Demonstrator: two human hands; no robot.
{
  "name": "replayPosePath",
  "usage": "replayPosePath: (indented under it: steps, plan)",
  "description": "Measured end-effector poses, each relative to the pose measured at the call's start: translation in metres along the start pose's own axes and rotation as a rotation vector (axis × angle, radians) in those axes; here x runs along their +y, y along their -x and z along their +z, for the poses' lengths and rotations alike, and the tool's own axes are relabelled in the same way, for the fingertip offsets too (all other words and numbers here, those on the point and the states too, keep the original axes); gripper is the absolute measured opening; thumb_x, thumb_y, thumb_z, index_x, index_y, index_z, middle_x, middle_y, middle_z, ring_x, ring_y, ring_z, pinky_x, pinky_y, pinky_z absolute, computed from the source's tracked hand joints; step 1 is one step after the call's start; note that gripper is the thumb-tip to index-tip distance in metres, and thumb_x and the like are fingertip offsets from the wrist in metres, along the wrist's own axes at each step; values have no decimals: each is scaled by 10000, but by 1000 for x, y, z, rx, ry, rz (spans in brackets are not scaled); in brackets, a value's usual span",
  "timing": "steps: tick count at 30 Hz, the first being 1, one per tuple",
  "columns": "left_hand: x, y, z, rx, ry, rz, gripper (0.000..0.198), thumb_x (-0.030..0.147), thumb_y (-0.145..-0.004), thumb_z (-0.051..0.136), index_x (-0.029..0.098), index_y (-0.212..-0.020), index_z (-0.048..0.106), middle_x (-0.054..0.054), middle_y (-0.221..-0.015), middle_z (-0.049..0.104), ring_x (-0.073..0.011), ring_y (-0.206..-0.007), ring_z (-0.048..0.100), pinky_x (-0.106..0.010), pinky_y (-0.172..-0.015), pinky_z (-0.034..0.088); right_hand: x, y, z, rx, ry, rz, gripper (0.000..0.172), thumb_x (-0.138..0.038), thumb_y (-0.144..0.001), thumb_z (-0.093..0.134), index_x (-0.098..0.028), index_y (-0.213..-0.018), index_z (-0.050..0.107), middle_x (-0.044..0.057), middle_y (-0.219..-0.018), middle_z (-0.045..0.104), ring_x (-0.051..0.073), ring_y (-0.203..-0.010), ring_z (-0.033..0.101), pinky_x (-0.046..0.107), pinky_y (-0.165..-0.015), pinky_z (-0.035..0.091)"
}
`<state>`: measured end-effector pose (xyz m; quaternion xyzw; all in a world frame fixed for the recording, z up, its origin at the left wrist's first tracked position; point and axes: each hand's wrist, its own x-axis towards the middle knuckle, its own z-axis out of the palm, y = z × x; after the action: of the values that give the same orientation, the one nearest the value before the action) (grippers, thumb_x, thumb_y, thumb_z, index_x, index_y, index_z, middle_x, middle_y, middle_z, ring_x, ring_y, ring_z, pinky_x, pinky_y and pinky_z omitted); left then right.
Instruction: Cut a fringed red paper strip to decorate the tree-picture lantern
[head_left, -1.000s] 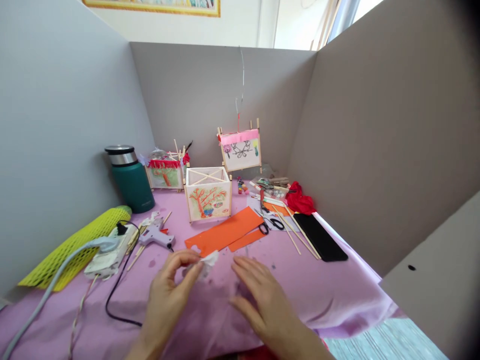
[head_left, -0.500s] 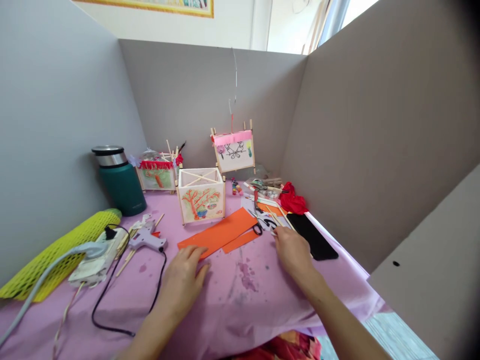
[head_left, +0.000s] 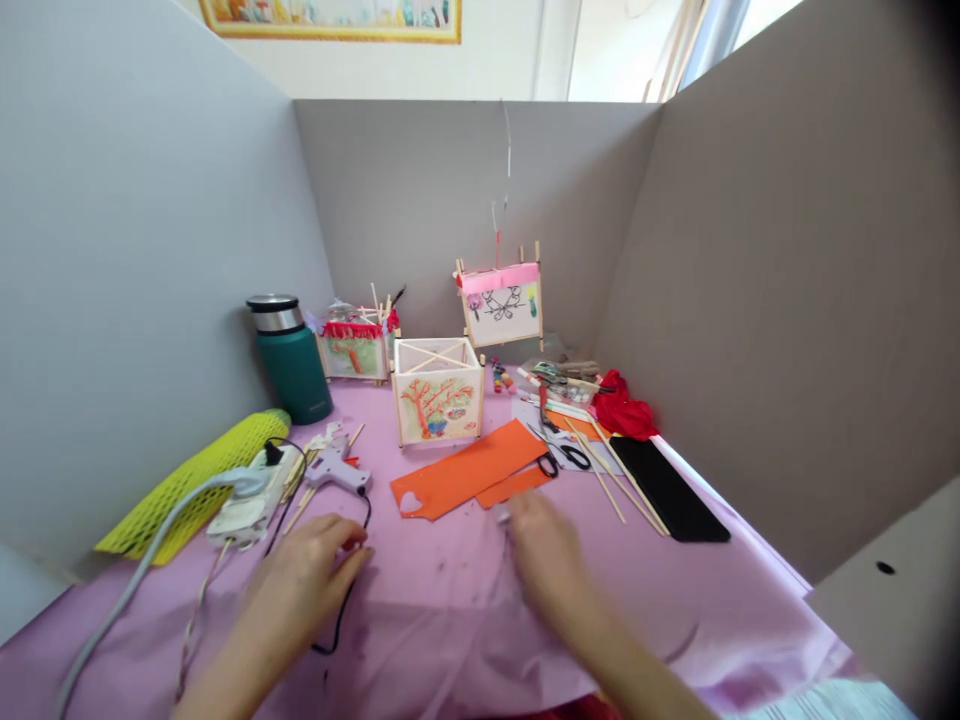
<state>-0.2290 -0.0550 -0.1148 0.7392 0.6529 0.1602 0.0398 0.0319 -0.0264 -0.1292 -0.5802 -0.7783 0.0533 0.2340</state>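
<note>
My left hand (head_left: 319, 565) is over the cloth beside the glue gun's black cord (head_left: 346, 600), thumb and fingers apart, holding nothing visible. My right hand (head_left: 544, 550) is closed, its fingers pinched around a small pale bit that I cannot make out, low over the purple tablecloth (head_left: 427, 640). Beyond the hands lies an orange paper sheet (head_left: 465, 468) with a pale heart shape near its left end. A smaller orange strip (head_left: 514, 487) touches it, and black-handled scissors (head_left: 562, 458) rest at its right. Behind the paper stands a white box lantern (head_left: 437, 405) with a drawn tree.
On the left are a glue gun (head_left: 337, 467), a power strip (head_left: 251, 508), a yellow net sleeve (head_left: 187, 490) and a green bottle (head_left: 296, 370). Thin sticks (head_left: 600, 470), a black phone (head_left: 667, 490) and red cloth (head_left: 622, 408) lie right. Another lantern (head_left: 504, 305) hangs behind. Grey panels surround the table.
My left hand has left the orange paper and moved toward the cord, uncovering the heart shape. My right hand has come away from the scissors and sticks toward the middle front. The view has shifted.
</note>
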Motion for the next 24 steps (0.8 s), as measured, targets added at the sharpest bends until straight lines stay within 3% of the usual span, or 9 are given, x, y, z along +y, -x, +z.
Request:
replayPosePath:
  steps: [4, 6, 10, 13, 14, 16, 18, 21, 24]
  plan:
    - [5, 14, 0, -78, -79, -84, 143, 295, -823, 484, 203, -800, 591, -67, -878, 644, -227, -826, 603, -328, -714, 416, -43, 12, 21, -124, -116, -330, 207, -116, -816, 500, -251, -875, 645, -7, -805, 660, 140, -723, 611, 223, -662, 439]
    - [5, 18, 0, -95, -101, -122, 140, 267, -830, 454, 200, -811, 576, -71, -889, 645, -229, -830, 607, -325, -699, 407, -54, 1, 22, -131, -98, -323, 240, -66, -804, 493, -223, -909, 641, 16, -848, 663, 146, -769, 621, 226, -696, 440]
    - [-2, 20, -3, -114, -126, -137, 189, 206, -842, 386, 201, -831, 575, -70, -889, 663, -237, -846, 620, -330, -695, 396, -64, -13, 24, -138, 82, -131, 288, 48, -699, 478, -121, -856, 649, 136, -833, 669, 220, -732, 620, 295, -651, 446]
    - [-11, 21, -7, -89, -183, -160, 230, 180, -846, 359, 193, -861, 588, -80, -894, 678, -249, -862, 631, -342, -718, 396, -80, -5, 35, -296, -118, -550, 238, -49, -683, 578, -197, -847, 666, 46, -820, 682, 179, -733, 612, 232, -617, 441]
    - [-13, 22, -9, -79, -202, -172, 238, 182, -849, 357, 193, -871, 594, -83, -904, 682, -252, -869, 633, -344, -719, 396, -84, -7, 38, -302, -160, -592, 230, -74, -718, 566, -227, -855, 669, 15, -832, 684, 158, -760, 614, 207, -626, 439]
    - [-18, 24, -13, -75, -222, -204, 240, 198, -853, 364, 202, -880, 603, -81, -931, 687, -254, -869, 637, -338, -697, 393, -88, -22, 40, -256, -186, -551, 239, -73, -760, 523, -212, -875, 679, 26, -868, 689, 161, -815, 620, 212, -673, 439]
    - [-20, 26, -17, -89, -209, -234, 224, 214, -848, 387, 213, -865, 610, -72, -942, 689, -246, -860, 640, -322, -669, 392, -83, -51, 37, -120, -183, -293, 254, -67, -811, 472, -156, -893, 695, 82, -899, 691, 186, -831, 627, 252, -722, 437]
    - [-16, 23, -22, -58, -169, -227, 193, 253, -847, 427, 218, -860, 617, -60, -928, 686, -236, -841, 639, -316, -670, 404, -68, -91, 32, -53, -203, -199, 293, -93, -856, 434, -150, -971, 697, 103, -986, 695, 200, -903, 629, 266, -772, 426]
    - [-4, 5, -24, 31, -134, -110, 224, 276, -879, 419, 219, -867, 635, -58, -922, 678, -222, -859, 630, -315, -714, 422, -52, -103, 33, -21, -232, -140, 276, -149, -872, 454, -192, -1006, 692, 67, -1003, 707, 192, -925, 632, 251, -770, 414]
